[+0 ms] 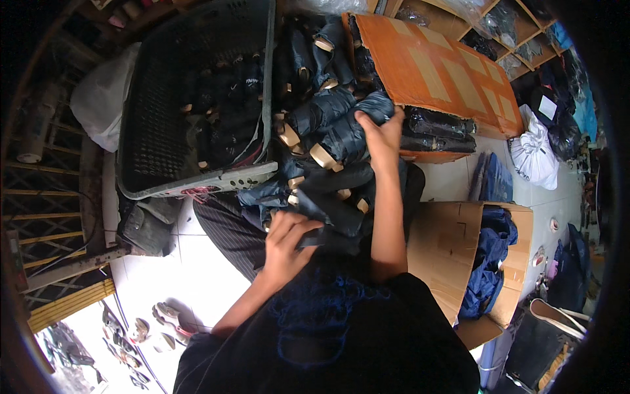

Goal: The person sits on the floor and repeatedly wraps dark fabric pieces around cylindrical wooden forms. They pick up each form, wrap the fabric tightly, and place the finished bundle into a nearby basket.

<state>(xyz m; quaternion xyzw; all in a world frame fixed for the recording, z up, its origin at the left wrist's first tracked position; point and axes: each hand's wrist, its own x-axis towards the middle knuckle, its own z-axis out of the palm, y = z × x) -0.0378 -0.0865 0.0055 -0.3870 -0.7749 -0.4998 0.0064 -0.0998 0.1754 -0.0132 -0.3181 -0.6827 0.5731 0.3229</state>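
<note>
My right hand [382, 134] is closed round a dark blue-grey rolled bundle [344, 134], which has a pale wood-coloured end and looks like a folded umbrella. Over my lap, my left hand [287, 238] pinches a dark cloth sleeve [331, 200], whose loose part hangs between the hands. Several more such bundles [318, 111] lie heaped in front of me, their pale ends turned toward me. Others rest on my lap under the cloth, partly covered by it.
To the left a dark plastic basket [197, 177] holds more dark bundles. An orange-brown taped carton [433, 65] with plastic-wrapped packs stands ahead on the right. Nearer right is an open carton [440, 243] with blue cloth. Sandals [167, 315] lie on the tiled floor.
</note>
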